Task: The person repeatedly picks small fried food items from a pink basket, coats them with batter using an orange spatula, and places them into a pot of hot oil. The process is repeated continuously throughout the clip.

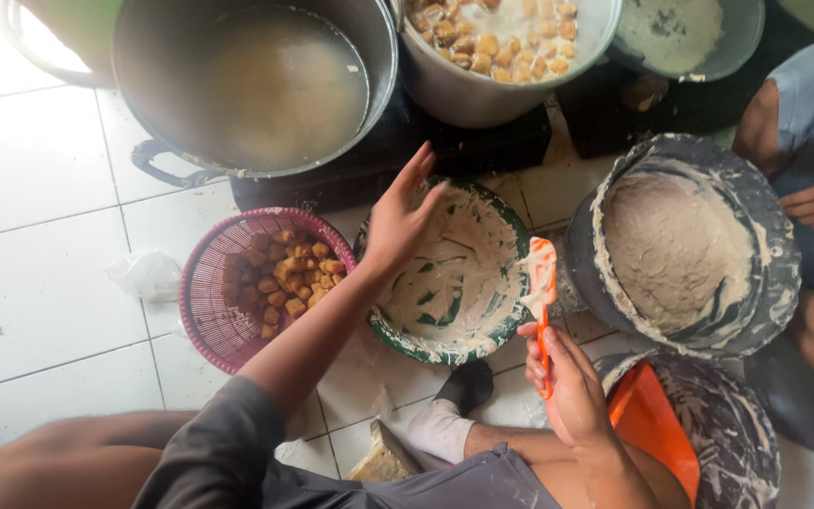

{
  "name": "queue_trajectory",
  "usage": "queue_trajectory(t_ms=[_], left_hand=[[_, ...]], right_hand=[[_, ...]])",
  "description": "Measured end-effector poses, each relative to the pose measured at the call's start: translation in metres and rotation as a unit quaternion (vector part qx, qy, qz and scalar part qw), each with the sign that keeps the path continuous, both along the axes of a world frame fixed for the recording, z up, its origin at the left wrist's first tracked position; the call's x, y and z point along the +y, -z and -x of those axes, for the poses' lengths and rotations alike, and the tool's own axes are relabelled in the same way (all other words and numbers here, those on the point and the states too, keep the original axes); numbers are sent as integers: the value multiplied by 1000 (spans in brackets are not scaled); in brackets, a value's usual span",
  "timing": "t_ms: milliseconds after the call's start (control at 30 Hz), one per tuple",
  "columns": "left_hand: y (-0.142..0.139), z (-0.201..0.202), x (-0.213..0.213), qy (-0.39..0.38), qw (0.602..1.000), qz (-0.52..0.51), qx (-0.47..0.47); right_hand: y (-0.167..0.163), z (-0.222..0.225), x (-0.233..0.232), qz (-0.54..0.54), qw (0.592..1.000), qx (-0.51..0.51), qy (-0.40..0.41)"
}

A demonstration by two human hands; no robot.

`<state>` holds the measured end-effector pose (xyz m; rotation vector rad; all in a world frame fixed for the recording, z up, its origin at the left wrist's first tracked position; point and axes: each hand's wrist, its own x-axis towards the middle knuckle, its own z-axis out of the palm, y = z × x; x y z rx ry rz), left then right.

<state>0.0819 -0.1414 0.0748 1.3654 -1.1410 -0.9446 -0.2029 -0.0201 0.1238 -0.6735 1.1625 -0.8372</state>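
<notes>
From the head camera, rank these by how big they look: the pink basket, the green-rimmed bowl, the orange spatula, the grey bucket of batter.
1. grey bucket of batter
2. green-rimmed bowl and pink basket: these look about alike, and the arm hides part of each, so I won't rank them.
3. orange spatula, held in the right hand, clearly smallest.

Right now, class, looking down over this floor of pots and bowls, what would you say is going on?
A person sits on the tiled floor. Their left hand rests on the rim of a green bowl smeared with pale batter. Their right hand holds an orange spatula coated in the same batter, raised beside the bowl. A pink basket of fried brown cubes sits to the bowl's left, and a batter-caked bucket to its right. Two big pots stand beyond.
</notes>
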Motion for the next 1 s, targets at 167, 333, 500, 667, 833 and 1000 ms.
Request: queue_trajectory(t_ms=[167,333,500,667,833,1000], left_hand=[[81,-51,90,-120,969,-204,-71],[152,-105,161,-100,881,-381,-264],[179,-122,188,18,826,-447,-344],[189,-118,199,69,811,-505,-289],[200,-128,204,-3,804,-383,-456],[199,-144,204,-26,774,-398,-492]], right_hand=[[2,2,-1,-52,998,18,-20],[51,-4,-34,-24,951,234,-201],[117,-33,-73,222,603,592,-486],[154,-101,-78,149,580,683,-419],[173,-147,-54,154,584,612,-511],[170,-162,-46,237,702,418,-526]])
